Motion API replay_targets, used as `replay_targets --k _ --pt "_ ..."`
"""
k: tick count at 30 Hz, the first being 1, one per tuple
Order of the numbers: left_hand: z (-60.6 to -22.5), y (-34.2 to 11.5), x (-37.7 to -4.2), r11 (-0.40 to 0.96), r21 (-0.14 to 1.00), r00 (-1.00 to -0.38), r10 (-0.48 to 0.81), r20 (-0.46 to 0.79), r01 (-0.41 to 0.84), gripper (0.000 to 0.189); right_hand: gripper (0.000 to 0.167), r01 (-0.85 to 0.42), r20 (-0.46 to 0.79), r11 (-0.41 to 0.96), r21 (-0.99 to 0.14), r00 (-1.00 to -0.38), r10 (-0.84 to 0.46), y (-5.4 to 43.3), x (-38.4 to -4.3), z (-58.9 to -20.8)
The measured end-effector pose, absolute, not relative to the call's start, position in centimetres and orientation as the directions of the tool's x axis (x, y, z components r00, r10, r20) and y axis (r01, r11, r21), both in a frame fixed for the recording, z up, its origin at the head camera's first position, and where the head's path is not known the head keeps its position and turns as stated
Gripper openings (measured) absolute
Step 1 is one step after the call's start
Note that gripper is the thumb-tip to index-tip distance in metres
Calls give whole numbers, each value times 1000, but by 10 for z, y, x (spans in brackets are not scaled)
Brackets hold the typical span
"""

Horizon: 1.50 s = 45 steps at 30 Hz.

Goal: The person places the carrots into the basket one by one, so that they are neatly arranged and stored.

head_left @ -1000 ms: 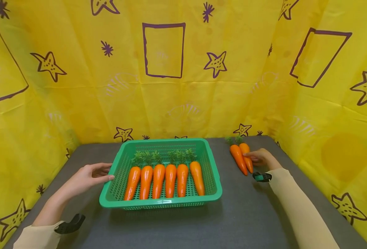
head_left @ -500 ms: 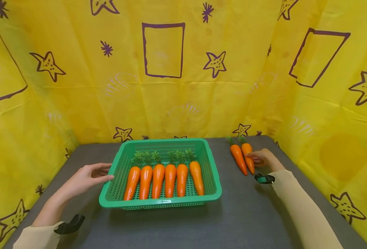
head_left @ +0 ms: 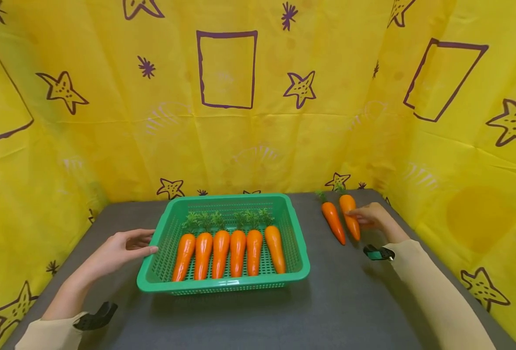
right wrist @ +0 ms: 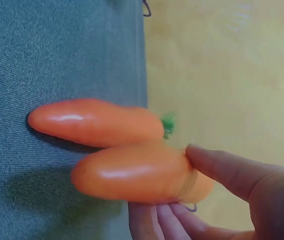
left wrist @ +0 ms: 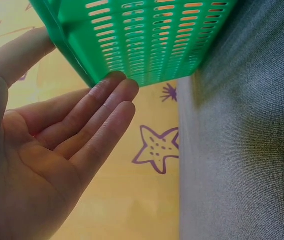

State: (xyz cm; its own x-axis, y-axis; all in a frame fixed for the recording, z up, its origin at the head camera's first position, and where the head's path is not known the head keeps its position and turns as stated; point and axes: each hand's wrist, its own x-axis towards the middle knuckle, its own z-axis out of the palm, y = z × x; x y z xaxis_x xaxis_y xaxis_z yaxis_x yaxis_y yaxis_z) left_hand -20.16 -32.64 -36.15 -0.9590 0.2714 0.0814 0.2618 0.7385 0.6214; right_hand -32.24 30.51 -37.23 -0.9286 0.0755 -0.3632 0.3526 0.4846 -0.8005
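Observation:
A green plastic basket (head_left: 222,285) with slotted walls stands on the dark cloth, with several orange carrots (head_left: 238,253) side by side in it, leafy tops pointing away. At its left side my left hand (head_left: 119,250) holds the rim, thumb over the edge, the other fingers nearly straight against the outer wall in the left wrist view. On the right, my right hand (head_left: 373,218) pinches a carrot (right wrist: 127,172) between thumb and fingers, near its thick end. Just left of that lies another carrot (right wrist: 92,122), on the cloth, its green tuft pointing to the back.
A yellow curtain (head_left: 227,146) printed with purple stars and frames encloses the table (head_left: 249,321) at the back and both sides. Black camera mounts (head_left: 96,316) sit on both wrists.
The right hand has drawn its carrot slightly right, widening the gap to the other carrot. The left hand and basket stay in place; the whole view shifts a little.

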Motion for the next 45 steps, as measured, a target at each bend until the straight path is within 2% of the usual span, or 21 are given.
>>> replay_targets --k 16,45 --pt "-359 -327 -201 755 604 -961 268 74 257 59 66 229 -295 533 -814 -955 -40 285 -305 -352" --pt "-347 -324 -206 762 598 -955 297 15 246 60 62 63 -232 618 -783 -952 -197 223 -292 -312"
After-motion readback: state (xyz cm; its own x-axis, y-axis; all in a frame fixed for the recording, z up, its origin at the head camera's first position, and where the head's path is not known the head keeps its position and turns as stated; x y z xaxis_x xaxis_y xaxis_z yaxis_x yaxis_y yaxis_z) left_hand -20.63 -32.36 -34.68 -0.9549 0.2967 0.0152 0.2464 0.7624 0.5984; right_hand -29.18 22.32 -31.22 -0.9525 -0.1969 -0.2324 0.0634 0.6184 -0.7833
